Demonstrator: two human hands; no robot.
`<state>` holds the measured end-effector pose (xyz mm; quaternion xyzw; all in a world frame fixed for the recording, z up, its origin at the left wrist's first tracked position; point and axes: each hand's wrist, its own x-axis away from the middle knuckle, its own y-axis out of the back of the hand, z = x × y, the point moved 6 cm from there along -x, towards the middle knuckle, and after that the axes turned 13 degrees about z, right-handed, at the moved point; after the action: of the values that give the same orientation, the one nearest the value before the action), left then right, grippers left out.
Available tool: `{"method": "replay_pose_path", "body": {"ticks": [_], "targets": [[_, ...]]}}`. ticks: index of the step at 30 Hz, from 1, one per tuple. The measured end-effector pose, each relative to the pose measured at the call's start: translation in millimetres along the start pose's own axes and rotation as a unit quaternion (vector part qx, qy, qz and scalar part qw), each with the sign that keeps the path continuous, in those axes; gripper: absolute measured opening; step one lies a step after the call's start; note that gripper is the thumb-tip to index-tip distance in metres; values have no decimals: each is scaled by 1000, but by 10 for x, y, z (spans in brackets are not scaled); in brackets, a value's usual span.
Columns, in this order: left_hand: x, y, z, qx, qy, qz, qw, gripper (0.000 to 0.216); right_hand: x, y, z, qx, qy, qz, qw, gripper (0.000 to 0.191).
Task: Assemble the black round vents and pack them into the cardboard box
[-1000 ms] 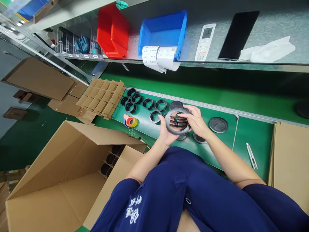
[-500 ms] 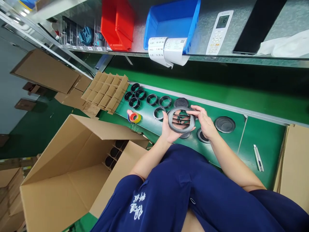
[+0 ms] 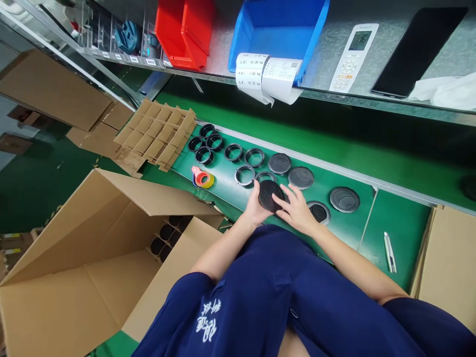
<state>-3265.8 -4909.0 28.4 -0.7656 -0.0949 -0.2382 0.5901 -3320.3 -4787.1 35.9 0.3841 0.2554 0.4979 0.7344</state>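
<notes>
A round black air vent [image 3: 268, 196] is gripped at its left edge by my left hand [image 3: 256, 209]. Its dark face is turned up at a tilt above the bench. My right hand [image 3: 295, 210] has its fingers spread, with fingertips against the vent's right side and face. Just behind the held vent lies a black ring [image 3: 265, 177], partly covered by it. More round vents lie close by: one dark grey vent [image 3: 301, 177] behind my right hand, another vent [image 3: 319, 212] with a dark centre beside my wrist, and a flat vent [image 3: 344, 199] farther right.
Several black rings [image 3: 233, 152] and a tape roll [image 3: 204, 179] are on the green bench. Cardboard dividers [image 3: 156, 134] lie at its left end. An open carton [image 3: 85, 292] stands at left, a utility knife [image 3: 389, 253] at right. Above, a shelf holds a blue bin [image 3: 278, 34].
The held vent has gone from showing an open ring with slats to showing a dark, closed face, and is lower. My right hand has moved down and left. The view has shifted slightly.
</notes>
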Motion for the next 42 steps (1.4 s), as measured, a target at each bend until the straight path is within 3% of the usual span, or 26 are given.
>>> {"method": "replay_pose_path", "body": {"ticks": [3,5,9,12,16,19,23,26,28,31,34,37,39,41,42], "targets": [[37,319,137,1,49,-31,998,72,-72,-271,-48,-45,-20,76,996,80],[48,478,169,1,38,-35,999,65,-184,-430,-48,-87,-31,134,987,103],[86,759,79,11,28,-54,998,67,-533,-701,-16,-147,-25,210,966,112],[180,1022,-81,14,41,-99,994,75,-884,-812,-203,-118,-75,174,975,115],[332,1352,-334,14,2,-160,987,65,-1273,-897,-637,13,-174,87,981,109],[386,1489,-460,31,-12,-179,983,49,-1396,-1069,-801,68,-167,126,976,106],[367,1627,-654,18,-21,-233,972,29,-1436,-1175,-771,66,-157,177,969,98],[349,1720,-806,-32,-16,-281,959,17,-1537,-1068,-619,40,-179,137,973,91],[365,1803,-930,-80,-31,-325,942,13,-1648,-1027,-525,21,-185,114,976,87],[334,1943,-1176,-166,-80,-388,903,9,-1816,-1139,-539,-7,-182,145,973,79],[132,1944,-1350,-242,-114,-369,890,4,-1851,-1202,-625,-14,-205,145,968,80],[-87,1768,-1386,-303,-123,-335,884,9,-1713,-998,-634,-24,-197,102,975,80],[-229,1586,-1372,-338,-135,-330,871,11,-1449,-617,-832,-19,-204,37,978,77],[-398,1374,-1325,-361,-143,-321,864,10,-923,-39,-1371,-36,-288,-69,954,70],[-487,1269,-1287,-368,-139,-316,863,9,-536,291,-1743,-60,-355,-134,923,65]]}}
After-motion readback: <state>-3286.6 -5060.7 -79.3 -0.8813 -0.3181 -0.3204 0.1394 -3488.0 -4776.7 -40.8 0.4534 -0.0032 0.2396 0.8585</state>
